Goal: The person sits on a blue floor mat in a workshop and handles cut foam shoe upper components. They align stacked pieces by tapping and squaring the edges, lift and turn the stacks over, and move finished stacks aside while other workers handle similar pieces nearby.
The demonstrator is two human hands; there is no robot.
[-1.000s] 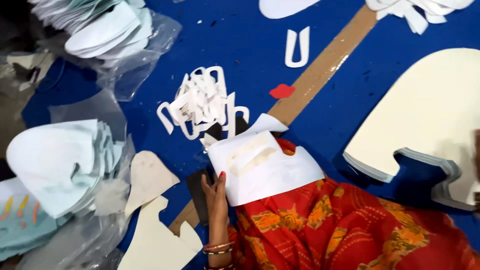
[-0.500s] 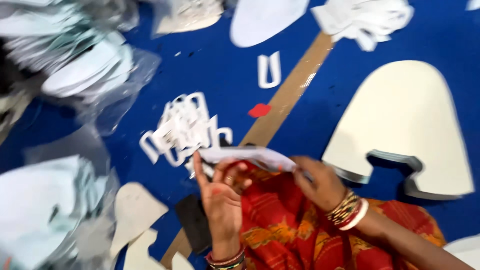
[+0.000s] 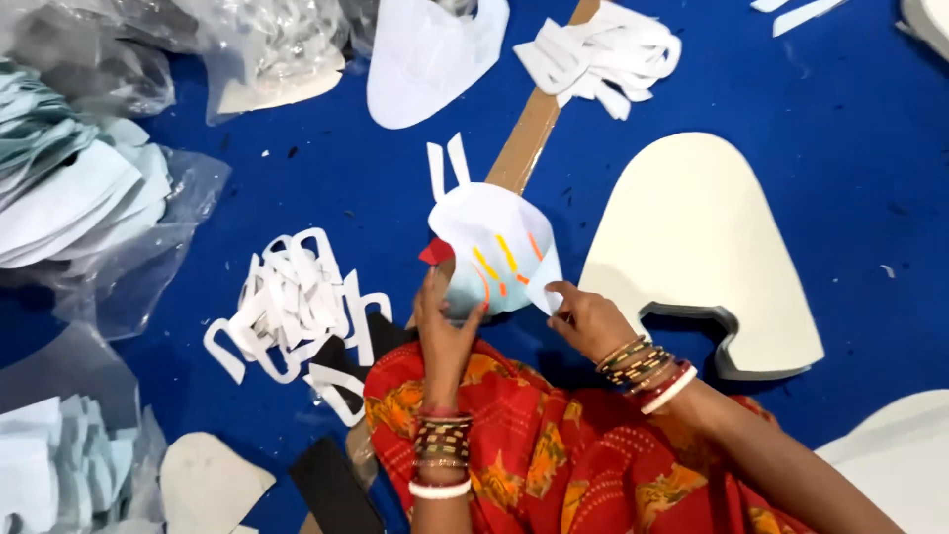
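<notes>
Above the red cloth (image 3: pixel 554 445) at the blue mat's (image 3: pixel 811 129) near edge, my left hand (image 3: pixel 442 331) and right hand (image 3: pixel 585 318) pinch a white curved piece (image 3: pixel 494 252), hiding its lower edge; half a second ago it lay flatter.

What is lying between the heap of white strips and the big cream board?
In the head view, between the strips and the board are both hands holding a white sheet with orange marks.
</notes>
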